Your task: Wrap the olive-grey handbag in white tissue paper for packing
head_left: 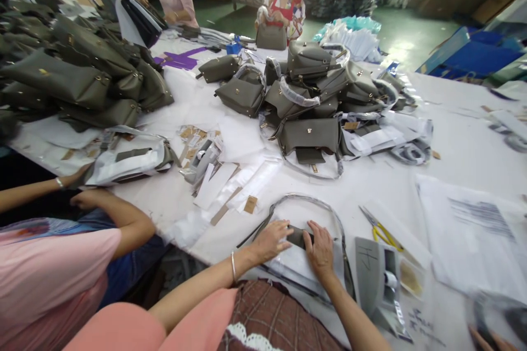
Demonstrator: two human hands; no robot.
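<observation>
A handbag (278,261) lies before me at the table edge, mostly covered by white wrapping sheet, with its dark strap or handle (331,205) looped around the far side. A dark grey-green flap (297,237) shows between my hands. My left hand (269,240) rests at the flap's left end with its fingers stretched out. On the right end, my right hand (320,247) lies with fingers spread against the bag. Whether either hand pinches the flap's edge is hard to see; both look open.
Yellow-handled scissors (382,235) and a grey tape dispenser (381,279) lie to my right. Several handbags (310,134) are heaped ahead, more (57,74) at left. A co-worker's arm (127,211) works on a bag (132,159) at left; another person's hand (488,338) shows lower right.
</observation>
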